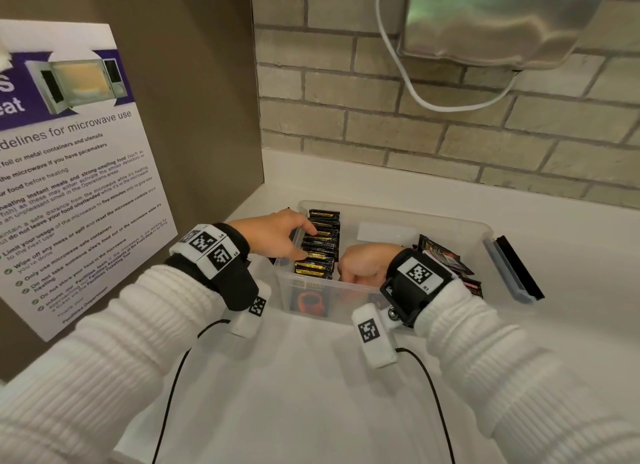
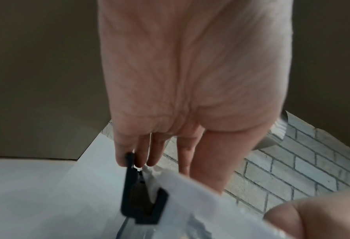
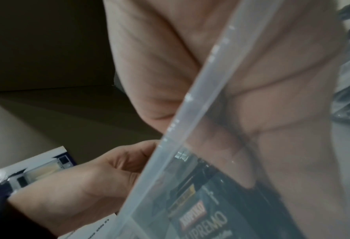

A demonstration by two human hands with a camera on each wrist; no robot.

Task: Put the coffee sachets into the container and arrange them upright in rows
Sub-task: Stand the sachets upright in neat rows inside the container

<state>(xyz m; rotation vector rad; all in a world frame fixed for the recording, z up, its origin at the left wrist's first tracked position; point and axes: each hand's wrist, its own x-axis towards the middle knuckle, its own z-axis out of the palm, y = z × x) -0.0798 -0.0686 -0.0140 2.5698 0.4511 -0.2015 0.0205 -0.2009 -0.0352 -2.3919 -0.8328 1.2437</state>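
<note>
One row of coffee sachets (image 1: 320,243) stood upright along the left side of the clear container (image 1: 450,226). The left hand (image 1: 277,236) rested straight fingers on them; the right hand (image 1: 362,264) curled inside, contents hidden. Loose sachets (image 1: 446,259) still lay unsorted at right.

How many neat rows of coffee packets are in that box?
1 row, along the box's left side, under the left hand. Loose packets lie at the right; the right hand may hide more.

White counter (image 1: 311,377), clear container (image 1: 485,236) on it, lid (image 1: 512,269) beside
</note>
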